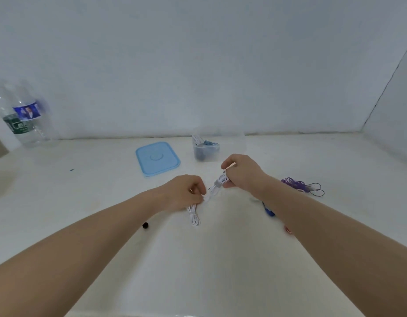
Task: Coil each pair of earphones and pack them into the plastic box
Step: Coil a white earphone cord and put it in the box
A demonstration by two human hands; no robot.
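A bundle of white earphones (215,188) stretches between my two hands above the white table. My left hand (186,191) pinches its lower part, and loops of cord hang below those fingers. My right hand (241,172) grips the upper end. The clear plastic box (234,143) stands at the back near the wall, open, with white and blue earphones inside. Its blue lid (157,159) lies flat to the left of it. Purple earphones (301,185) lie loose on the table to the right.
Clear plastic bottles (21,117) stand at the far left against the wall. A blue item (268,211) and a red one (288,229) peek out beside my right forearm. A small black piece (145,225) lies by my left forearm.
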